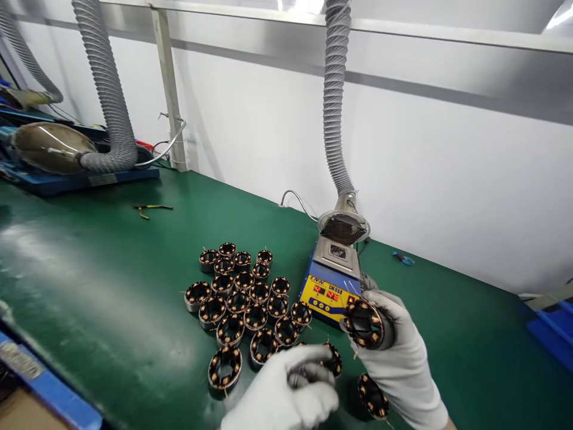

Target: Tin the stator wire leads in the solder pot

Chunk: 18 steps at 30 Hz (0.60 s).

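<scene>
My right hand (396, 352), in a white glove, is closed around a motor stator (384, 325) and holds it above the bench, its ring of copper windings facing me. At the bottom centre is my left hand (286, 388), also gloved, with the fingers bent and apart. Its index fingertip reaches to another stator (333, 360); whether it touches cannot be made out. Several more stators (255, 316) stand in a cluster left of the hands, windings up. One stator (372, 396) sits apart, just below my right hand.
A blue and yellow solder pot (331, 280) with a lit red display stands behind the hands, under a fume hose (335, 101). Yellow-handled pliers (150, 209) lie far left; a small blue tool (403, 258) lies at the right. Blue bins (555, 328) edge the right side.
</scene>
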Available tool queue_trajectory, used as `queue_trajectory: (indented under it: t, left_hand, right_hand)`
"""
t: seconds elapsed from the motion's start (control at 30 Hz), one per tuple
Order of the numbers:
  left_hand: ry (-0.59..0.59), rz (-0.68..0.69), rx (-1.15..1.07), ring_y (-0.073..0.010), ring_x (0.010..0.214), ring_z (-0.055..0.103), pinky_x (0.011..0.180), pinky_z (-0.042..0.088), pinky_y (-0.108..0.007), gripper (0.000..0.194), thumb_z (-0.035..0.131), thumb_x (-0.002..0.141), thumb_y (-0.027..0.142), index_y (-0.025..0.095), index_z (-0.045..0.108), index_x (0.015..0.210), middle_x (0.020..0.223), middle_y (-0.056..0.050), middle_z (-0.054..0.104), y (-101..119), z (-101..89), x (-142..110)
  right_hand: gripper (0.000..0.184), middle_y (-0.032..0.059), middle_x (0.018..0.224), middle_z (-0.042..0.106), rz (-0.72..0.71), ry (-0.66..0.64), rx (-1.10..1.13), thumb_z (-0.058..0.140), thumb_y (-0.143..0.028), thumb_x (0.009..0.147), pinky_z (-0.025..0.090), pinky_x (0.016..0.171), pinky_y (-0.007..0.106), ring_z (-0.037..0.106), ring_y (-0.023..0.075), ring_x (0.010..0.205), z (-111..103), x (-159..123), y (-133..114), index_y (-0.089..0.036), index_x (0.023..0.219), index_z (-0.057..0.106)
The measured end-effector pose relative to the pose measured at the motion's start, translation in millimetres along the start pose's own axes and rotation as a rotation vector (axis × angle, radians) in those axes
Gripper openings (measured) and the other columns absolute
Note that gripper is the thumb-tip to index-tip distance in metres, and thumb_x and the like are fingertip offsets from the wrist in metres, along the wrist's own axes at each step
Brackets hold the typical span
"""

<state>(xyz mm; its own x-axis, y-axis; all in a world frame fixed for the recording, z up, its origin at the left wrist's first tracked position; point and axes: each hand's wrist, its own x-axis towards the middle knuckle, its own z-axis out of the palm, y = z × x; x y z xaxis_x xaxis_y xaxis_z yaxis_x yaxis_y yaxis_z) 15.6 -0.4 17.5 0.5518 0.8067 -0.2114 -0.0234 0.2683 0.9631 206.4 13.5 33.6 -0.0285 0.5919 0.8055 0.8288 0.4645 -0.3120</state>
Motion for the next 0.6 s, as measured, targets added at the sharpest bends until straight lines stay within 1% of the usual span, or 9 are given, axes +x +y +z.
queue_trajectory:
  t: [0.03, 0.1, 0.17, 0.23, 0.33, 0.4, 0.47, 0.53, 0.6]
  left_hand:
    - [-0.047, 0.015, -0.092, -0.015, 0.064, 0.056, 0.059, 0.046, -0.026, 0.042, 0.065, 0.057, 0.027, 0.015, 0.063, 0.097, 0.085, -0.005, 0.067, 9.9, 4.7, 5.4]
    - [-0.128, 0.044, -0.116, -0.0109, 0.055, 0.047, 0.054, 0.039, -0.025, 0.023, 0.06, 0.056, 0.026, 0.015, 0.061, 0.076, 0.069, 0.0, 0.06, 26.0, 12.4, 13.8]
    - [-0.123, 0.069, -0.077, -0.0101, 0.05, 0.041, 0.05, 0.034, -0.025, 0.012, 0.056, 0.059, 0.027, 0.016, 0.055, 0.062, 0.056, 0.003, 0.051, 33.9, 16.6, 19.2]
    - [-0.065, 0.076, -0.057, -0.0109, 0.049, 0.042, 0.049, 0.034, -0.025, 0.013, 0.053, 0.059, 0.029, 0.017, 0.052, 0.057, 0.052, 0.003, 0.048, 33.3, 16.6, 22.2]
    - [-0.009, 0.124, -0.02, -0.0113, 0.05, 0.044, 0.049, 0.034, -0.024, 0.009, 0.05, 0.057, 0.026, 0.017, 0.051, 0.055, 0.054, 0.003, 0.05, 24.3, 9.7, 24.1]
    - [-0.002, 0.262, 0.124, -0.0121, 0.053, 0.047, 0.051, 0.036, -0.024, 0.008, 0.047, 0.058, 0.021, 0.017, 0.054, 0.058, 0.056, 0.002, 0.054, 18.8, 2.5, 23.6]
    - [-0.028, 0.404, 0.325, -0.0128, 0.056, 0.052, 0.055, 0.039, -0.023, 0.016, 0.043, 0.06, 0.014, 0.016, 0.059, 0.061, 0.059, 0.001, 0.06, 14.1, -5.4, 21.1]
    - [-0.037, 0.47, 0.463, -0.0129, 0.059, 0.058, 0.058, 0.042, -0.021, 0.024, 0.04, 0.059, 0.009, 0.017, 0.063, 0.065, 0.064, 0.001, 0.066, 6.3, -13.8, 15.6]
    - [0.029, 0.504, 0.562, -0.012, 0.058, 0.06, 0.057, 0.044, -0.019, 0.026, 0.042, 0.06, 0.007, 0.019, 0.064, 0.066, 0.065, 0.003, 0.068, -8.4, -23.7, 6.3]
  right_hand:
    - [0.05, 0.0077, 0.107, 0.055, -0.009, -0.025, -0.008, 0.061, -0.014, 0.07, 0.053, 0.08, 0.035, 0.061, 0.0226, 0.095, -0.6, -1.2, -2.8, -0.025, 0.117, 0.047]
    - [0.053, 0.0078, 0.108, 0.053, -0.019, -0.062, -0.017, 0.061, -0.015, 0.07, 0.053, 0.08, 0.035, 0.061, 0.0222, 0.094, -2.0, -3.5, -8.6, -0.025, 0.12, 0.047]
    - [0.056, 0.0082, 0.111, 0.052, 0.012, -0.099, -0.007, 0.058, -0.013, 0.072, 0.053, 0.085, 0.036, 0.06, 0.0221, 0.098, -4.5, -5.5, -13.9, -0.026, 0.125, 0.046]
    - [0.063, 0.0087, 0.119, 0.051, 0.085, -0.169, 0.062, 0.055, -0.008, 0.069, 0.05, 0.092, 0.038, 0.057, 0.0229, 0.109, -8.7, -5.4, -18.9, -0.028, 0.128, 0.045]
    - [0.064, 0.0064, 0.125, 0.055, 0.373, -0.401, 0.3, 0.058, -0.01, 0.061, 0.047, 0.096, 0.041, 0.054, 0.0265, 0.116, -16.4, 1.3, -26.9, -0.027, 0.122, 0.053]
    - [0.056, 0.0047, 0.111, 0.064, 0.66, -0.561, 0.489, 0.063, -0.015, 0.058, 0.051, 0.089, 0.039, 0.06, 0.0268, 0.105, -20.0, 9.7, -32.7, -0.024, 0.112, 0.06]
    - [0.051, 0.0023, 0.095, 0.07, 0.86, -0.686, 0.619, 0.068, -0.016, 0.055, 0.053, 0.079, 0.035, 0.065, 0.0243, 0.09, -21.4, 19.3, -35.8, -0.021, 0.106, 0.063]
    - [0.051, 0.0012, 0.09, 0.071, 0.929, -0.749, 0.66, 0.072, -0.016, 0.053, 0.053, 0.074, 0.032, 0.065, 0.0222, 0.084, -21.5, 29.3, -31.7, -0.019, 0.104, 0.064]
    - [0.055, 0.0027, 0.093, 0.071, 0.95, -0.669, 0.641, 0.078, -0.022, 0.053, 0.052, 0.072, 0.031, 0.065, 0.0218, 0.084, -20.4, 39.6, -16.3, -0.019, 0.106, 0.063]
